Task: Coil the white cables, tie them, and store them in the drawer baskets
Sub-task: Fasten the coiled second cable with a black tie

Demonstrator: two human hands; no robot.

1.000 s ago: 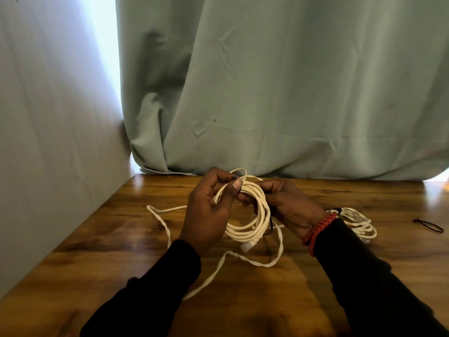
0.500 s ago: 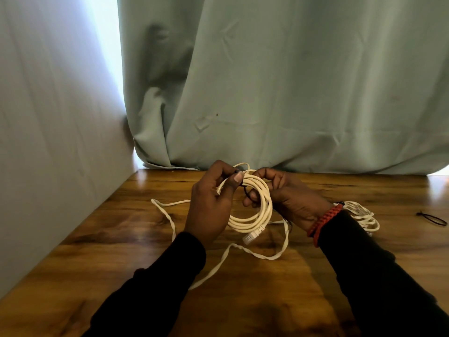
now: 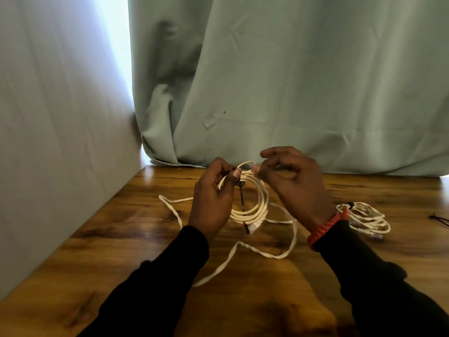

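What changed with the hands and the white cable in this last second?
The right hand let go of the coil and lifted, fingers loosely spread. A dark tie now dangles across the coil. The left hand still pinches the coil's top; the tied bundle on the table stayed put.

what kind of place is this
Probably a room at home or a small office: a wooden table set in a corner, against a plain wall and a pale green curtain with daylight at its edge.

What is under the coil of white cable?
Under the coil, which the left hand holds up, lie the wooden table and a loose flat white cable. The hands hide part of the table.
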